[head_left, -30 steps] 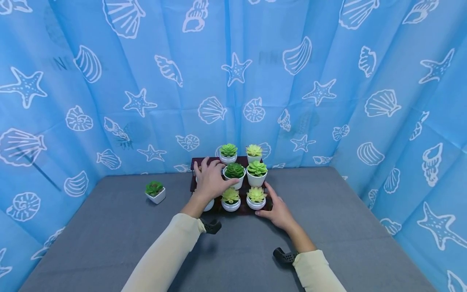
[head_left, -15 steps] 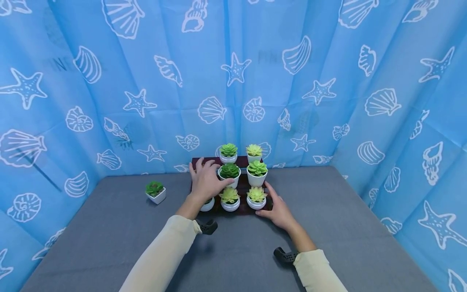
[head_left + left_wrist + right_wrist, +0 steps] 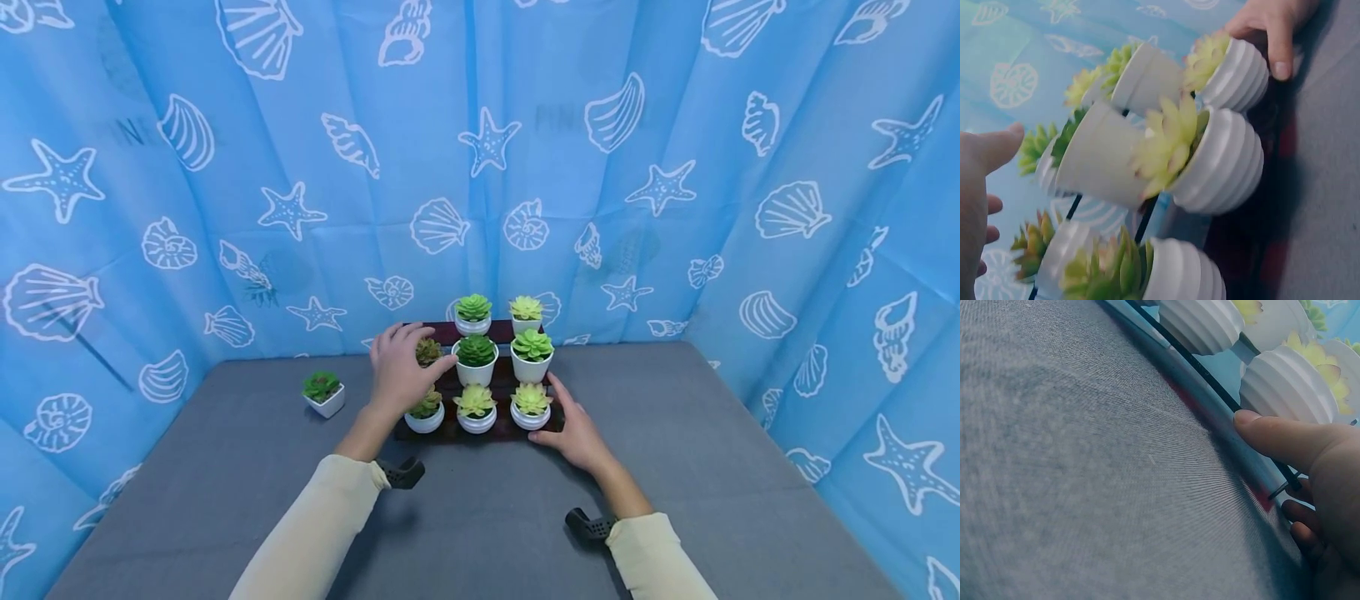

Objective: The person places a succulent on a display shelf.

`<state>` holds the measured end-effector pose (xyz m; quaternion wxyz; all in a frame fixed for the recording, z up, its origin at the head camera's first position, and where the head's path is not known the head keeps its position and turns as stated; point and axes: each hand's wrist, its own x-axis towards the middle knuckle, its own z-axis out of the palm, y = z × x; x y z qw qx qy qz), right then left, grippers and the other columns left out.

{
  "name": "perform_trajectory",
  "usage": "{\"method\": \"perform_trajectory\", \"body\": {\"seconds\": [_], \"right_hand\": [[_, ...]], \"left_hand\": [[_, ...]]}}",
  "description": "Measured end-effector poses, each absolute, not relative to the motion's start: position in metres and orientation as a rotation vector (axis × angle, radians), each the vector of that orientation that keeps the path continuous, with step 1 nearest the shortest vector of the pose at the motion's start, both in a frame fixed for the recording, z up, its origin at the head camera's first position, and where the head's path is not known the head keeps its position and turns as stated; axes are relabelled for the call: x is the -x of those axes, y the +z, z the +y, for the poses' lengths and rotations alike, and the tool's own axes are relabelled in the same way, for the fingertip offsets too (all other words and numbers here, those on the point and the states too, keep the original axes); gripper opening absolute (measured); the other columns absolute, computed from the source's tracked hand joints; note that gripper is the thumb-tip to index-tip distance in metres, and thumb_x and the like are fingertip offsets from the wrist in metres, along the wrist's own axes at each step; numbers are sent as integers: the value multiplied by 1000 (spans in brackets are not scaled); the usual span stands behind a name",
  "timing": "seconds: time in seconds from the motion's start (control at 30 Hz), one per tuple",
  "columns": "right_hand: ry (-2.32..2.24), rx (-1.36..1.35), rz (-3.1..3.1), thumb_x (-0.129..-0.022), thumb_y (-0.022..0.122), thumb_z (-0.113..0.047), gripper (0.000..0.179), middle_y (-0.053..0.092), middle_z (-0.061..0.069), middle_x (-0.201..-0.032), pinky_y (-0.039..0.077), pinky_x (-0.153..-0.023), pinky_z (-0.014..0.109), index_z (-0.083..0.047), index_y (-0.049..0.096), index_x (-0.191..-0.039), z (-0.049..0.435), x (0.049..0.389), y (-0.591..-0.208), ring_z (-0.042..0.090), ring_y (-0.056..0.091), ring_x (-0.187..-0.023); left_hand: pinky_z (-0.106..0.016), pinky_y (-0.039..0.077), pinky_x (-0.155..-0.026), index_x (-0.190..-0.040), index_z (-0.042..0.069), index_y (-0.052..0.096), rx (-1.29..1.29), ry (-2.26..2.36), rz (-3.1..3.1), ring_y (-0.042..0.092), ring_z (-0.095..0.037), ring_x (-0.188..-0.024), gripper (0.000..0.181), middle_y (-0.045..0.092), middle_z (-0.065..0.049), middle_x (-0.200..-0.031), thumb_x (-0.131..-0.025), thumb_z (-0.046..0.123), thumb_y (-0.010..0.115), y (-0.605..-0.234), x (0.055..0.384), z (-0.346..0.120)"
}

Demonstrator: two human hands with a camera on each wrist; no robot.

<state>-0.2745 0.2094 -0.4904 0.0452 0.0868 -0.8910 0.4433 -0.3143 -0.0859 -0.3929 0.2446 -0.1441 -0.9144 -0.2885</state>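
A dark red tiered stand (image 3: pixel 502 332) holds small succulents in white pots on three levels. My left hand (image 3: pixel 397 375) hovers at its left side, thumb extended and fingers spread, partly covering a reddish-green succulent (image 3: pixel 428 353). In the left wrist view, a gap separates that thumb (image 3: pixel 1000 147) from the white pot (image 3: pixel 1100 159) of the dark green succulent, which stands mid-row. My right hand (image 3: pixel 577 435) holds the stand's front right corner. Its thumb (image 3: pixel 1279 434) presses the black front edge (image 3: pixel 1210 381), with the other fingers curled at the side, close to a ribbed pot (image 3: pixel 1285 387).
A square white pot with a green succulent (image 3: pixel 326 397) sits apart on the grey cloth (image 3: pixel 480 525), left of the stand. A blue curtain (image 3: pixel 480 183) with white shell prints hangs directly behind the stand and along the sides.
My left hand shifted the dark green succulent slightly left, then let go and drew back left, uncovering the reddish-green one. The right hand stays in place at the stand's corner.
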Motion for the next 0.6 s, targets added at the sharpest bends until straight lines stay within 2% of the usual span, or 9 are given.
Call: {"method": "perform_trajectory", "body": {"seconds": [0.2, 0.43, 0.6], "right_hand": [[1348, -269, -2724, -76, 85, -21, 105, 49, 19, -139, 34, -102, 61, -20, 18, -156, 210, 274, -489, 38, 42, -129], [1322, -266, -2728, -75, 86, -22, 106, 50, 18, -138, 34, -102, 61, -21, 18, -156, 209, 275, -490, 38, 43, -128], [1326, -280, -2721, -74, 86, -21, 107, 52, 18, -137, 35, -103, 58, -21, 18, -157, 210, 274, -491, 36, 44, -128]], "left_hand": [[-61, 19, -107, -124, 12, 65, 428, -898, -2413, 41, -33, -127, 51, 57, -10, -133, -86, 45, 72, -402, 312, -105], [-61, 28, -101, -124, 10, 64, 452, -919, -2371, 45, -33, -125, 48, 59, -11, -129, -87, 38, 73, -412, 311, -121], [-61, 29, -99, -122, 8, 65, 447, -957, -2315, 47, -36, -122, 44, 61, -14, -126, -86, 32, 74, -416, 309, -132]]}}
